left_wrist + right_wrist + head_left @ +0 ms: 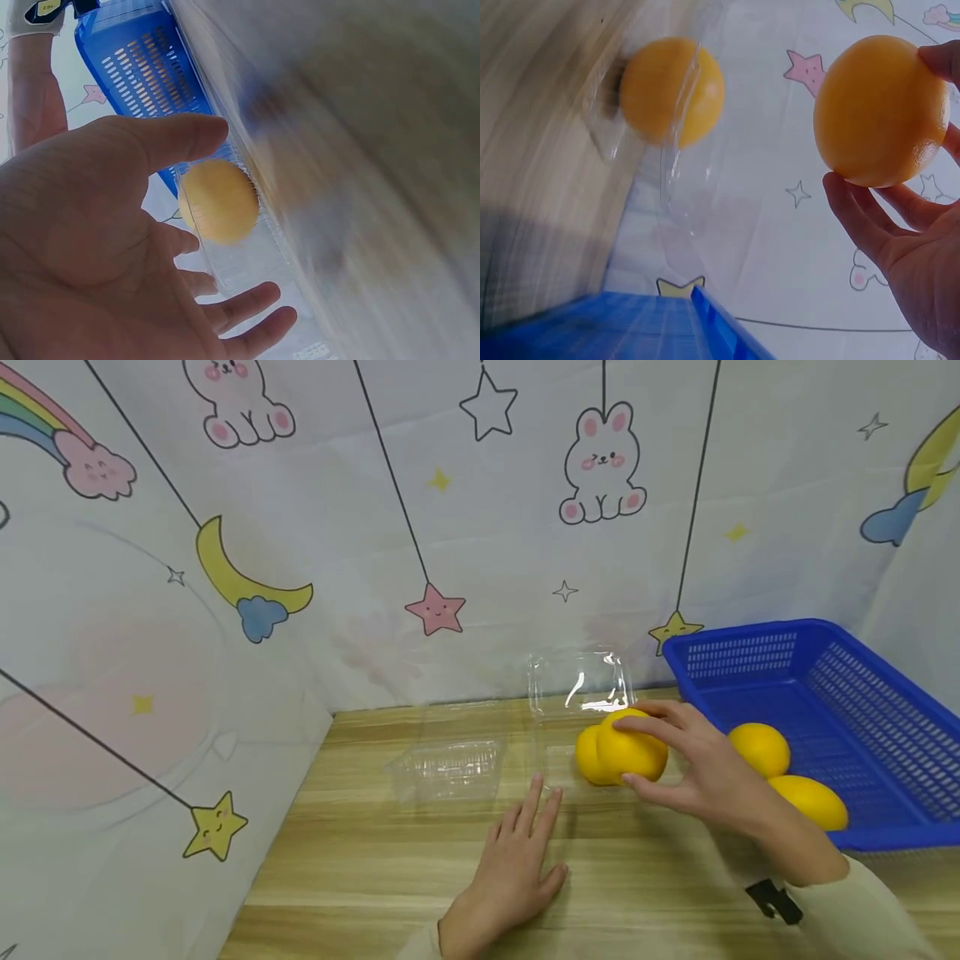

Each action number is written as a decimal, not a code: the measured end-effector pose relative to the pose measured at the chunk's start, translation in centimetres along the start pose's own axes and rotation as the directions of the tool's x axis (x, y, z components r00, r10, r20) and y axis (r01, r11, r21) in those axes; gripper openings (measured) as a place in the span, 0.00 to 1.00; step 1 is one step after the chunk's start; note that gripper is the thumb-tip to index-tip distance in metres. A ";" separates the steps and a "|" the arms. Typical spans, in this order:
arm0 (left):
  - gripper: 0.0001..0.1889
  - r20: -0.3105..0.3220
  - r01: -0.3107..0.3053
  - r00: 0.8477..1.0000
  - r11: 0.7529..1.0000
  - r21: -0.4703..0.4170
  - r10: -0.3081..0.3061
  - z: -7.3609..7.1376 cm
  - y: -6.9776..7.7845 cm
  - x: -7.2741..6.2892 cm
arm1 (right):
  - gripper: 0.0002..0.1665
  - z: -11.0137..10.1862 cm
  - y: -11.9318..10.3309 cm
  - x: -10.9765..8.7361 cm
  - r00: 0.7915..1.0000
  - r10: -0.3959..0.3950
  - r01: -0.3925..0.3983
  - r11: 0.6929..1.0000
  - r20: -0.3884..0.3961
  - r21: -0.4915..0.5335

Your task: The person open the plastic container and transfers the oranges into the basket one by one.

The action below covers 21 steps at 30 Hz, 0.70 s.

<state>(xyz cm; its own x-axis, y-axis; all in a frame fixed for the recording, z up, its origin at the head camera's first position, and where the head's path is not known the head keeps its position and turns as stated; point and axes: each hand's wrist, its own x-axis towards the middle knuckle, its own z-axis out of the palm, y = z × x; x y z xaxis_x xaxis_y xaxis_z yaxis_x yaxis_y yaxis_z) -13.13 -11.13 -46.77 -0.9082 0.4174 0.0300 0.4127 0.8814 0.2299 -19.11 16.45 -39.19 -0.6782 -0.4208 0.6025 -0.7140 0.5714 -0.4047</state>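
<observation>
- left hand [517, 868] is nearest the camera, lying flat on the wooden table [360, 868] palm down, fingers straight and a bit spread, holding nothing; fingertips point at the clear box
- from the left wrist view that same hand [112, 247] is wide and relaxed, with one yellow fruit showing through clear plastic just past the fingers
- right hand [705, 768] comes in from the right, cream sleeve [862, 910] with a small black clip on it; fingers and thumb are wrapped round a yellow fruit [633, 750], so it's clearly gripping that one
- right wrist view shows it well: fruit [881, 112] held between the fingertips [937, 60] on top and the other fingers below
- another yellow fruit [588, 756] sits right behind/left of the held one, touching it as far as I can tell, inside the open clear box [555, 760] on the table; its lid [581, 681] stands up behind
- a second clear box [450, 768], closed, lies to the left of that, a bit apart
- blue basket [862, 693] sits to the right at the back of the table with two more yellow fruits [759, 747] in it, side by side
- behind everything a white backdrop [450, 485] with bunnies, stars, moons and a rainbow
</observation>
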 end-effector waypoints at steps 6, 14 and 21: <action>0.49 0.003 0.006 1.000 1.000 0.006 -0.006 -0.2 0.0 -0.1 | 0.43 -1.6 0.6 -0.7 1.000 -0.013 0.013 1.000 -0.021 -0.027; 0.49 0.003 0.005 1.000 1.000 0.014 -0.005 -0.3 0.2 0.0 | 0.45 -3.9 1.9 -2.6 0.997 0.055 -0.059 0.996 -0.060 -0.064; 0.50 0.010 0.015 1.000 0.999 0.030 -0.015 -0.5 0.3 -0.1 | 0.42 -6.1 3.4 -4.5 0.985 0.157 -0.164 0.981 -0.071 -0.107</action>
<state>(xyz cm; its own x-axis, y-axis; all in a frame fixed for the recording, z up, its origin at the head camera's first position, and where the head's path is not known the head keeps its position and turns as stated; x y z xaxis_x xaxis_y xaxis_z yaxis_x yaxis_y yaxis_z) -12.90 -11.02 -46.19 -0.9138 0.4059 0.0171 0.4008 0.8938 0.2012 -17.43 24.60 -39.10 -0.7676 -0.2753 0.5788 -0.5707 0.7045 -0.4219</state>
